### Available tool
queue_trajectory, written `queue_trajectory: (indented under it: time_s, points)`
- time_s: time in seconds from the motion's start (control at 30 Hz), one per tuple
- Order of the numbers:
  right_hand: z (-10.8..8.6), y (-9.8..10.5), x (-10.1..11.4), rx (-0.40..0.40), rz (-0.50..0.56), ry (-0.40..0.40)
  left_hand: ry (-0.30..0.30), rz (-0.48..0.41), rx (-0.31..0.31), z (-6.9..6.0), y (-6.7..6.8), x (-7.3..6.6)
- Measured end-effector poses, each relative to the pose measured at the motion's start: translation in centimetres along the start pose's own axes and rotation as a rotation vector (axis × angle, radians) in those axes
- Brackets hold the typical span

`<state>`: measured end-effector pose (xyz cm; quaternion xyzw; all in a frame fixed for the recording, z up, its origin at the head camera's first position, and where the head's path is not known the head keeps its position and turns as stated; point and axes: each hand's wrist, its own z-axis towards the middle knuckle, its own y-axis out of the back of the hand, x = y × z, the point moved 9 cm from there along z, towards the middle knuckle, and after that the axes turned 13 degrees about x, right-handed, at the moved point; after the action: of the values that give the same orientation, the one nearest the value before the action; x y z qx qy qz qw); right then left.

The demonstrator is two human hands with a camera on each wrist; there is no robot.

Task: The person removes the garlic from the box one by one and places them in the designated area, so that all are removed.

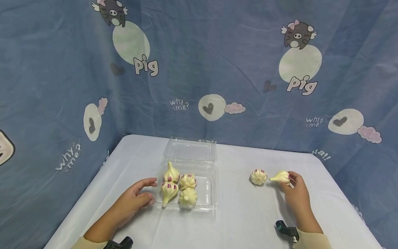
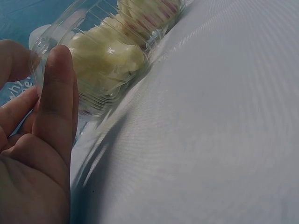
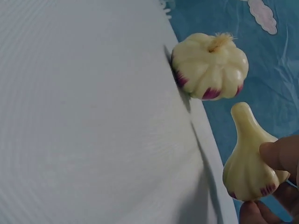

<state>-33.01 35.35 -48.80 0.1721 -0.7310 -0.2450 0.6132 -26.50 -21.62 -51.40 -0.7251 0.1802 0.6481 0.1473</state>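
In the head view, my right hand [image 1: 295, 192] pinches a garlic bulb [image 1: 281, 177] between thumb and fingers, its long stem pointing left. The right wrist view shows this bulb [image 3: 250, 163] held at its rounded, purple-marked end. Just left of it, a second garlic bulb [image 1: 258, 177] lies on the white table. My left hand [image 1: 132, 202] is at the left side of a lidded clear plastic container [image 1: 203, 190]; the left wrist view shows its fingers [image 2: 58, 93] gripping the rim. Several garlic bulbs [image 1: 169, 190] sit in the container's left and middle part.
The container's hinged lid [image 1: 190, 152] lies folded back, away from me. A white cloth covers the table [image 1: 236, 214]. Blue patterned fabric [image 1: 192, 69] hangs behind the table and at both sides.
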Motion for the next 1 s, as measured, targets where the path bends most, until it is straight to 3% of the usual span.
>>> queue_trajectory:
  time_s: [0.37,1.0]
  points:
    - [0.33,-0.76,-0.53,0.054,-0.072,-0.018,0.005,-0.012,-0.011,-0.22,0.06,0.09]
    - [0.45,-0.97,-0.58,0.074,-0.096,0.069,0.011,-0.010,-0.008,-0.07,-0.01,-0.13]
